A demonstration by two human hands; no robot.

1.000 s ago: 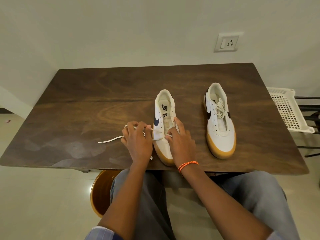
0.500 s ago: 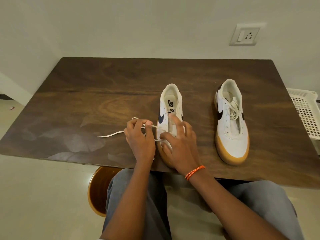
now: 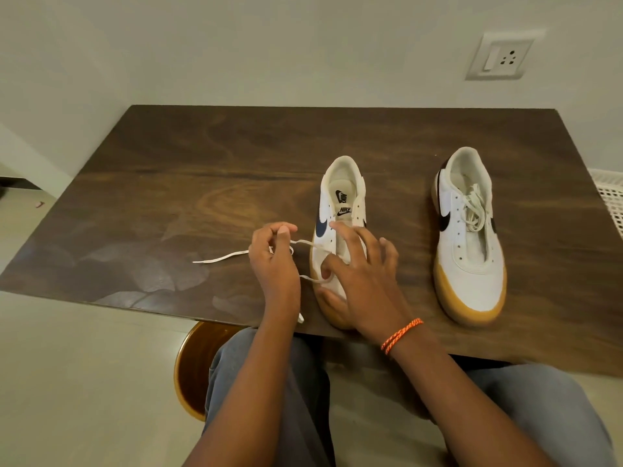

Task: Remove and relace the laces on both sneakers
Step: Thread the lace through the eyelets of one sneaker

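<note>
Curled left hand (image 3: 274,261) pinching flat white shoelace (image 3: 220,257) beside white leather sneaker with navy swoosh and gum sole (image 3: 340,210); right hand (image 3: 362,281), fingers spread, pressing on its front. Lace threaded through lower eyelets only. Second matching sneaker, black swoosh (image 3: 468,237), laced, well apart on dark wooden table (image 3: 202,163).

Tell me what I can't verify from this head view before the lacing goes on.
- Lower eyelets of the near sneaker: covered by the right hand.
- Lace between the left hand's fingers: hidden, so the grip point is unclear.
- Second lace end: mostly behind the left wrist at the table edge.
- White basket: cut off by the right edge.
</note>
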